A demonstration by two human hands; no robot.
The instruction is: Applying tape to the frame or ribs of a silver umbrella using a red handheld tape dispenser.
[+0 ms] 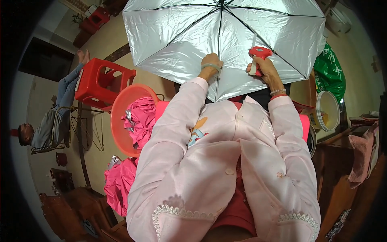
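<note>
An opened umbrella (173, 60) with a silver lining and dark ribs spreads before me, its inside facing up. My left hand (211, 62), a pale bangle at its wrist, is closed over one rib near the middle of the canopy's near part. To its right, my right hand (264, 67) grips a red gun-shaped tool (259, 51) with a pale trigger. A thin whitish stick (254, 41) extends from the tool's far side over the silver cloth. The tips of my left fingers are hidden.
On the left, an orange-red basin (119, 121) holds bunched pink cloth (141, 121); more pink cloth (121, 181) lies below. Beyond stand a red stool (90, 82) and a person (46, 129) reclining on a chair. On the right are a green bag (330, 70) and a white bucket (328, 109).
</note>
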